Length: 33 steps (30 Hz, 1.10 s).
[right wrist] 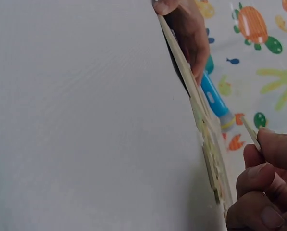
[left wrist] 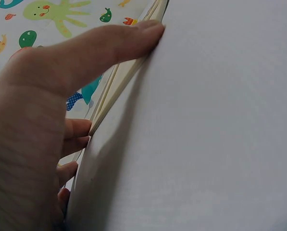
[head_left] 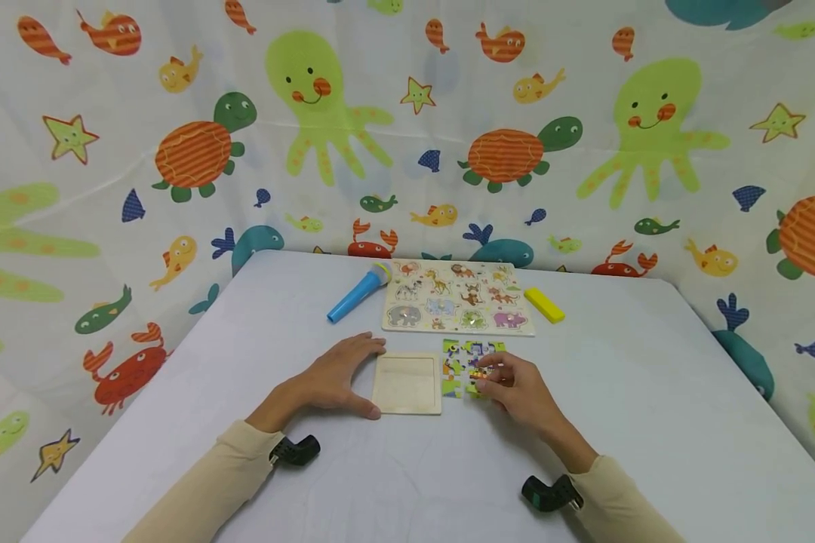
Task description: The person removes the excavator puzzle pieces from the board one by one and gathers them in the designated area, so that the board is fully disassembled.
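Note:
A square wooden puzzle tray (head_left: pixel 407 385) with a raised rim lies bare on the table. My left hand (head_left: pixel 342 377) holds its left side, the thumb (left wrist: pixel 138 38) at the near corner and the other fingers towards the far corner. To the right of the tray, several colourful jigsaw pieces (head_left: pixel 451 366) lie side by side. My right hand (head_left: pixel 519 388) is over the right part of them and pinches a thin puzzle piece (right wrist: pixel 250 132) between thumb and fingers. That piece shows edge-on in the right wrist view; its picture side is hidden there.
Behind the tray lies a wooden animal peg puzzle board (head_left: pixel 458 298). A blue toy microphone (head_left: pixel 356 296) is at its left, a yellow block (head_left: pixel 545 305) at its right. A curtain (head_left: pixel 407 151) printed with sea animals hangs behind the white-covered table (head_left: pixel 652 392).

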### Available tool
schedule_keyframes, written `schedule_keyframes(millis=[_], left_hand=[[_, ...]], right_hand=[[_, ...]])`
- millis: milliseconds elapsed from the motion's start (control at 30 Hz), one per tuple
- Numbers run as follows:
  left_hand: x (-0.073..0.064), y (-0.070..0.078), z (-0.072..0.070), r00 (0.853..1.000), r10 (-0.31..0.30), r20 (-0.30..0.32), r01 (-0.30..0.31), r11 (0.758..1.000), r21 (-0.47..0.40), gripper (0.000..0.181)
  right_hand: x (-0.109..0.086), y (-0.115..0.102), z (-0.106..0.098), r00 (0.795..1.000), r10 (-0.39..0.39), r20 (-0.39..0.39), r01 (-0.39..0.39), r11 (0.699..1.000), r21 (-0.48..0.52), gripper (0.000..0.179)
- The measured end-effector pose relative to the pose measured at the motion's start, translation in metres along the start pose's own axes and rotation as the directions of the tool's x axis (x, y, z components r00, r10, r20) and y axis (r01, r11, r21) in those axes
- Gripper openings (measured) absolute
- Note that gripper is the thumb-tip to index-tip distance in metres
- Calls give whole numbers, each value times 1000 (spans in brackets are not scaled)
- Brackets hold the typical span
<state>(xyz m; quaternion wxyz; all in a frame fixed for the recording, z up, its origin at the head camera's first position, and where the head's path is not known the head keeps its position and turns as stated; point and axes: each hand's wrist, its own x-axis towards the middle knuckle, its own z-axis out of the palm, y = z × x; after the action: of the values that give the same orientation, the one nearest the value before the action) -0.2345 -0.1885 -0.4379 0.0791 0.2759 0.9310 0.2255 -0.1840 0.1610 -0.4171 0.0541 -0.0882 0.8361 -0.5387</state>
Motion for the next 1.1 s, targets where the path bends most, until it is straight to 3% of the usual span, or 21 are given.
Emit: schedule_keyframes(millis=[500,733,1100], left_hand=[[0,0,2,1000,-8,6,8,1000,7,111],[0,-1,1,1000,6,6,-6,1000,2,110],[1,1,0,1000,8,2,-8,1000,-4,109]], right_hand=[[-4,24,-35,995,69,-65,-75,993,-94,24],[-1,27,-38,998,63,-21,-66,986,-153,26],[6,21,-34,987,153,-56,-162,959,-231,26]])
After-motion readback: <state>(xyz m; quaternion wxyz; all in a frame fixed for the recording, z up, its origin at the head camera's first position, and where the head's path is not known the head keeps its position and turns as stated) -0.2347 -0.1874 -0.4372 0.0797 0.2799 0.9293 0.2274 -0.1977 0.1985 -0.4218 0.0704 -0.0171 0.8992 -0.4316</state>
